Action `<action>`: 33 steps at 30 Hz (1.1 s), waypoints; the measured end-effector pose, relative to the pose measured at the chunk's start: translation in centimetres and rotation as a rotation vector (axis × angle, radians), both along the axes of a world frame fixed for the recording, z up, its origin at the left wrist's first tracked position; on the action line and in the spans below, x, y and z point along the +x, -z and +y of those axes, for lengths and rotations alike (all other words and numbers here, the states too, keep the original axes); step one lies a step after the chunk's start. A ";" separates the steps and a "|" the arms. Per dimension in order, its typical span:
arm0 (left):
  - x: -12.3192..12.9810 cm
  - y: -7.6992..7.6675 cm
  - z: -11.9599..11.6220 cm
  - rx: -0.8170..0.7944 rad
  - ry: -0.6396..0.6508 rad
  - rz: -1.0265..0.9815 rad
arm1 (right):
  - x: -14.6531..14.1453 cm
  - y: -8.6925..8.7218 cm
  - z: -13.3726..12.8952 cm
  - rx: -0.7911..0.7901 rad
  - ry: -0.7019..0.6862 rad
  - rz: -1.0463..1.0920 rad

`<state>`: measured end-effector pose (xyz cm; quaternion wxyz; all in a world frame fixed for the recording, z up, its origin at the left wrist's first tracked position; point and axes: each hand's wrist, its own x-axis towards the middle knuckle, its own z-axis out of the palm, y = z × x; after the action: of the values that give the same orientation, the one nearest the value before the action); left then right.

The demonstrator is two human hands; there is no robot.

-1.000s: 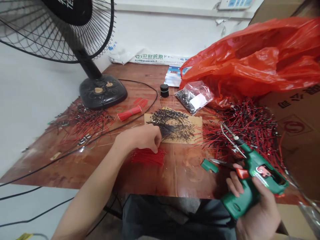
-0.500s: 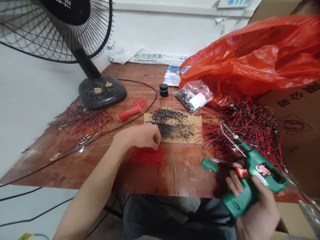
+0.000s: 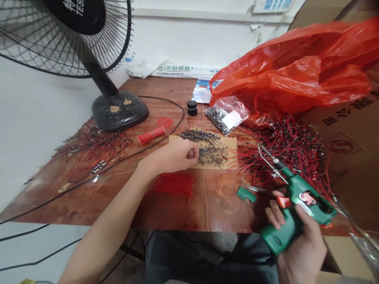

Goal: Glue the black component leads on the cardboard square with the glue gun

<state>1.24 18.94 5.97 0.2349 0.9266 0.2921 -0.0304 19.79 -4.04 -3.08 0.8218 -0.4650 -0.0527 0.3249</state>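
Observation:
My right hand (image 3: pixel 304 240) is wrapped round the handle of a green soldering gun (image 3: pixel 293 213), its metal tip pointing up and left over a heap of red and black wires. With fingers curled in a pinch, my left hand (image 3: pixel 182 155) is over the left part of a tan board (image 3: pixel 232 144); whatever it holds is hidden. Small black-ended leads (image 3: pixel 201 137) and a spread of dark pieces (image 3: pixel 214 156) lie on that board. Just below the left hand, a bundle of red wires (image 3: pixel 174 184) lies flat on the table.
Red and black wires (image 3: pixel 296 150) are heaped at right, more (image 3: pixel 103 144) at left. A fan (image 3: pixel 118 110) stands back left, a black cable (image 3: pixel 127 156) crosses the table. Scissors (image 3: pixel 257 190), a green piece (image 3: pixel 245 194), a parts bag (image 3: pixel 227 114), a black spool (image 3: pixel 192 107) and a red plastic bag (image 3: pixel 290 75) are about.
My left hand has moved slightly right over the board, its fingers still curled. The soldering gun stays in my right hand, and the view has shifted a little.

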 end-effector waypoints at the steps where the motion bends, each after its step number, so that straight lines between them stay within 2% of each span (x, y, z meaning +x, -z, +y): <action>1: 0.5 0.3 -0.3 0.046 0.017 -0.048 | 0.0 0.1 0.0 0.008 0.000 -0.004; 6: 2.3 2.9 -2.1 0.305 0.126 -0.200 | 0.0 0.2 -0.1 0.042 -0.003 -0.012; 10: 2.5 5.2 -3.0 0.352 0.148 -0.238 | -0.1 0.1 -0.1 0.022 0.013 -0.018; 13: 2.5 6.2 -3.2 0.398 0.173 -0.162 | -0.2 0.0 0.0 0.013 0.023 -0.029; 18: 2.3 6.4 -3.5 0.465 0.167 -0.043 | -0.2 0.0 0.1 -0.004 0.021 -0.033; 24: 2.3 6.5 -3.3 0.485 0.141 -0.067 | -0.2 -0.1 0.1 0.002 0.030 -0.034; 33: 2.5 6.7 -2.5 0.553 0.204 -0.026 | -0.1 -0.2 0.4 -0.003 0.007 -0.009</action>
<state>3.74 16.47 -0.73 -0.0269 0.9803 0.1917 0.0385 19.65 -3.63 -2.88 0.8221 -0.4676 -0.0543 0.3202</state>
